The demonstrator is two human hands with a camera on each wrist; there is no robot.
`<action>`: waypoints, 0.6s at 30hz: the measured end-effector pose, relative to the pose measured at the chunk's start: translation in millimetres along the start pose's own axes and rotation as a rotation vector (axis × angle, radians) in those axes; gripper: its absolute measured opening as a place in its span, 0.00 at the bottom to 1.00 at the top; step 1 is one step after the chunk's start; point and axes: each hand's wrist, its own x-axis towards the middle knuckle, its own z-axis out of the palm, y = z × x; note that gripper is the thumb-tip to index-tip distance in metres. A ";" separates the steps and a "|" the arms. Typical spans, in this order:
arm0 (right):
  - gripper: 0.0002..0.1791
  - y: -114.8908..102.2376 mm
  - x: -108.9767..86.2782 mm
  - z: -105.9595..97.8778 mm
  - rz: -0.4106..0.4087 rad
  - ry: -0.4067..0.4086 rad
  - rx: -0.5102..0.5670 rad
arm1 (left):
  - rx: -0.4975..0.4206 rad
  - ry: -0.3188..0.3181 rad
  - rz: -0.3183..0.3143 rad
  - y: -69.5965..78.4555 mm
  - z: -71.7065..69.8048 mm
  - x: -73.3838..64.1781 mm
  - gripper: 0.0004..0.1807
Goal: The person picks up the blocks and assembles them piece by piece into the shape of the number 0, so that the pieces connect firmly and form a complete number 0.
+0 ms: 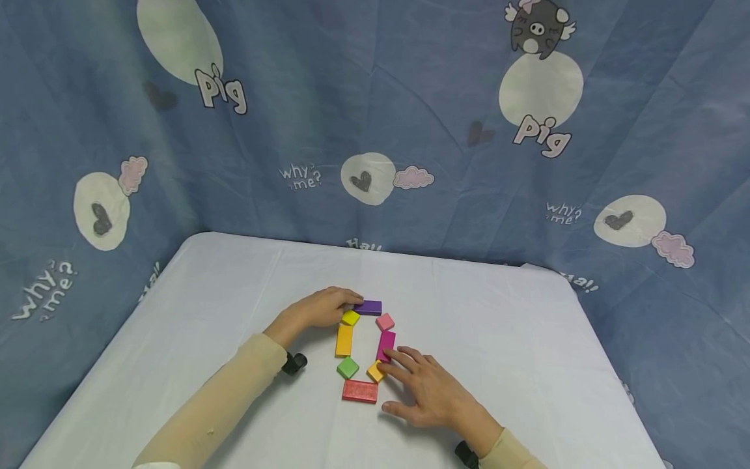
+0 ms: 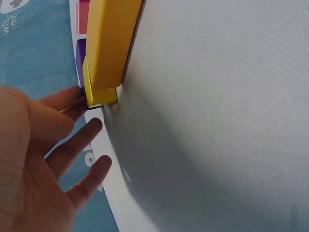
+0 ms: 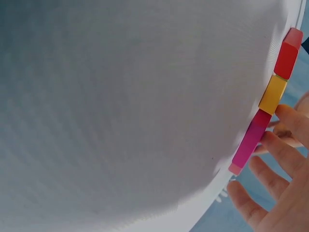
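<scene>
Several coloured wooden blocks form an elongated ring on the white cloth. At its far end lies a purple block (image 1: 369, 307); the fingertips of my left hand (image 1: 319, 308) touch its left end, beside a yellow block (image 1: 351, 318). The left wrist view shows those fingers spread, the outer ones off the blocks. My right hand (image 1: 433, 391) has its fingers extended, one fingertip at the orange-yellow block (image 1: 375, 372) and another at the magenta block (image 1: 386, 345). The ring also has a pink block (image 1: 385, 322), an orange block (image 1: 344, 341), a green block (image 1: 348, 368) and a red block (image 1: 360, 391).
The white-covered table (image 1: 498, 326) extends round the ring on every side. Behind it hangs a blue curtain (image 1: 410, 98) printed with pigs and words. Dark wrist-worn devices (image 1: 295, 363) sit below both hands.
</scene>
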 end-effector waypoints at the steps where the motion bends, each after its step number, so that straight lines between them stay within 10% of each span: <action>1: 0.39 0.1 -0.1 -0.2 0.000 0.001 0.000 | -0.001 0.001 -0.001 -0.1 0.1 0.0 0.21; 18: 0.39 0.2 0.6 -1.1 0.015 -0.028 0.015 | 0.015 0.002 -0.001 0.3 1.4 0.4 0.24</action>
